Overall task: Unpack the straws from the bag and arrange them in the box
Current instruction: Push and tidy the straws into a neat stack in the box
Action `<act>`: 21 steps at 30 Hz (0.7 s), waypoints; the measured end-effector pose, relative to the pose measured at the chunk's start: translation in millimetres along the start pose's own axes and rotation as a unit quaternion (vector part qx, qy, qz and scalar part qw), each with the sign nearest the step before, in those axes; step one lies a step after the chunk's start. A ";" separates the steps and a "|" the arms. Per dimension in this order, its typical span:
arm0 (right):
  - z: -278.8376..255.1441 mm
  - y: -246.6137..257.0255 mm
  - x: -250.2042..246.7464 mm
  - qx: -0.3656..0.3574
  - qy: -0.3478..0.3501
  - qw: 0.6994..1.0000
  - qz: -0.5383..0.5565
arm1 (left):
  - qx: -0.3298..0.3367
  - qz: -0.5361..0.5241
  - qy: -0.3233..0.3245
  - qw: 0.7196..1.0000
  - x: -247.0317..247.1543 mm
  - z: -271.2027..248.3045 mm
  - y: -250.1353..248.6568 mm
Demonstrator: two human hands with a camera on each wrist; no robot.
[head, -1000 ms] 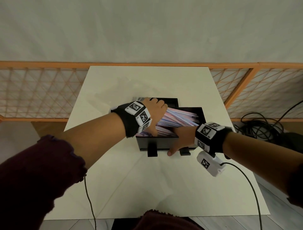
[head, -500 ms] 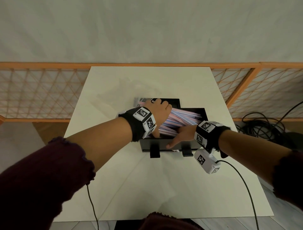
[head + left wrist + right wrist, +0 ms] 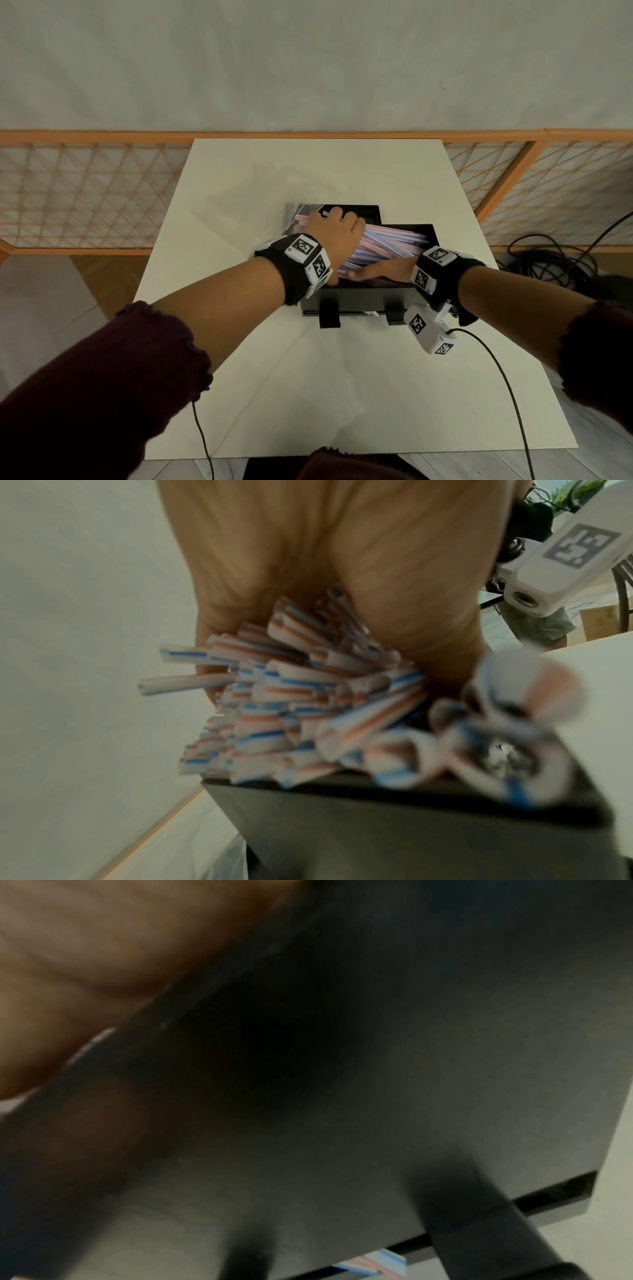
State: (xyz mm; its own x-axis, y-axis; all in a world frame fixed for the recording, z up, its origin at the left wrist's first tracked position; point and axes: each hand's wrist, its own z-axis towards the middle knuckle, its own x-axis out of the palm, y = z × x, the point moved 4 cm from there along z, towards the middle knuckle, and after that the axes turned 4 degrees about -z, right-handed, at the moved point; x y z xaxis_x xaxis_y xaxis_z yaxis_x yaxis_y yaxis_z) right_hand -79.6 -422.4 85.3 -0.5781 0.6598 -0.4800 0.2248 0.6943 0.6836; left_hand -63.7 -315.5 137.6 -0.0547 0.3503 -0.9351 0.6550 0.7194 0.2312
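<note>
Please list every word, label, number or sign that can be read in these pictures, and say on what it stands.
No readable words or numbers in any view.
Black-and-white square code markers, not text: on the left wristband, the right wristband and the white wrist camera.
Box and straws: no label seen.

I see a matt black box [image 3: 356,298], smooth like plastic, on a smooth white table [image 3: 308,383] with a faint sheen. The straws [image 3: 291,696] look like plastic, striped in white, blue and red. Far left, a crinkled clear plastic bag [image 3: 294,216]; behind, an orange wooden lattice [image 3: 85,192]
</note>
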 end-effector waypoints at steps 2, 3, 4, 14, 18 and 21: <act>-0.5 6.5 1.7 -0.018 0.015 1.000 0.020 | -0.004 -0.017 -0.016 1.000 -0.4 -1.2 -1.0; -1.3 7.2 3.3 -0.016 0.025 0.999 0.019 | -0.007 -0.024 -0.023 0.999 -0.2 -1.6 -1.1; -3.5 9.3 5.1 -0.018 0.035 0.999 0.017 | -0.008 -0.028 -0.029 0.999 -1.1 -2.3 -1.2; -9.3 13.3 2.9 -0.036 0.013 0.999 -0.005 | -0.009 -0.027 -0.041 0.999 0.2 -6.3 -2.9; -11.2 17.7 3.9 -0.041 0.030 0.999 -0.018 | -0.014 -0.042 -0.048 0.998 0.6 -6.7 -2.9; -11.2 16.9 3.7 -0.034 0.033 0.999 -0.023 | -0.013 -0.032 -0.041 0.999 1.8 -6.5 -2.5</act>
State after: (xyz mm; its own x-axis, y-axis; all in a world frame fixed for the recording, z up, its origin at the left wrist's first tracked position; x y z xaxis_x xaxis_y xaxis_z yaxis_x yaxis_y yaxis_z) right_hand -86.8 -411.5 101.3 -0.6374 0.6058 -0.4761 0.1437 0.7006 0.6989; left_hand -70.3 -312.8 137.0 -0.0323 0.2532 -0.9669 0.6327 0.7540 0.1763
